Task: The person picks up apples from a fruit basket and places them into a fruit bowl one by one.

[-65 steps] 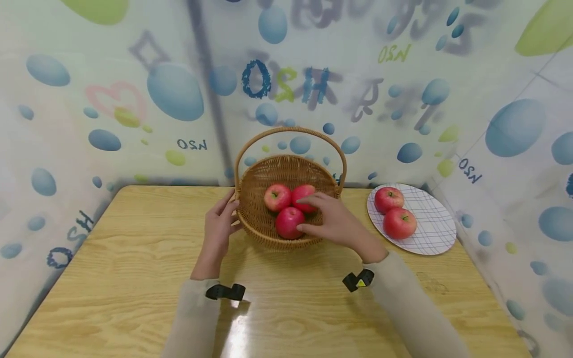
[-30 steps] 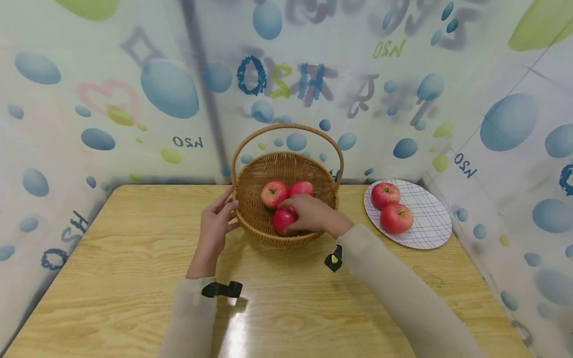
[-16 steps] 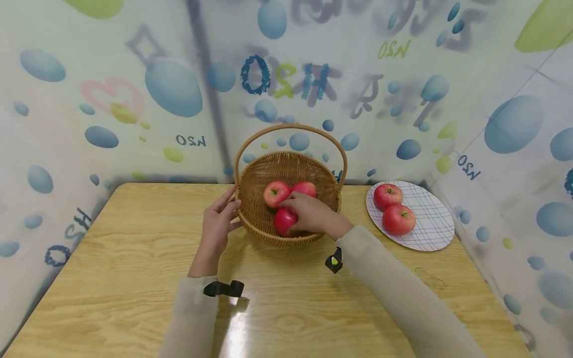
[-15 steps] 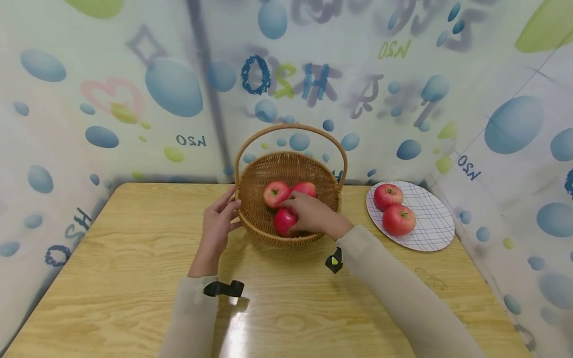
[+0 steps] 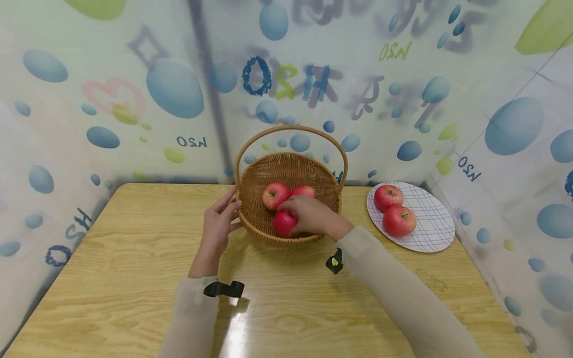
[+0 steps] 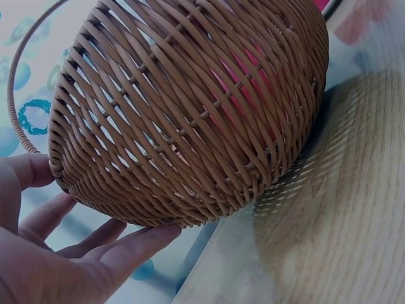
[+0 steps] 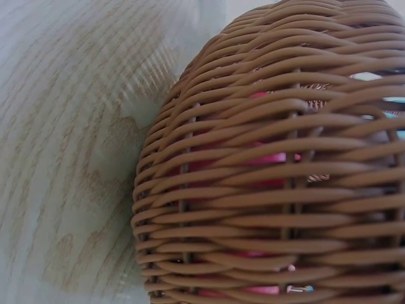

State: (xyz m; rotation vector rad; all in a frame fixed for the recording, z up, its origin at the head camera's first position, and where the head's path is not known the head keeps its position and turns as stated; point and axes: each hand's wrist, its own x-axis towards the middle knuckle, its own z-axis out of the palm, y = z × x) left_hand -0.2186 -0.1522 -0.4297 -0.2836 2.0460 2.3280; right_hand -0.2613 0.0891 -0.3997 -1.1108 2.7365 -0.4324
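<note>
Gripping one apple (image 5: 284, 223), the right hand (image 5: 311, 216) is risking bumping close-set apples (image 5: 275, 196) in the basket (image 5: 286, 168); the left hand (image 5: 217, 227) is touching its outside.

On the patterned wall covering (image 5: 286, 44), behind the basket (image 5: 288, 243), stands a large sign (image 5: 286, 82): a blue O, a green 2 and a blue H, so H2O in backward order. Similar but smaller writings are in dark blue (image 5: 191, 142), in green (image 5: 395, 51) and at the right side (image 5: 469, 169); their last letter may be H or N. On the left part, blue letters (image 5: 73, 236) run slanting, with O lowest and H highest. Grey characters (image 5: 369, 97) are blurred and cannot be read. The left wrist view shows one dark blue O (image 6: 24, 118).
</note>
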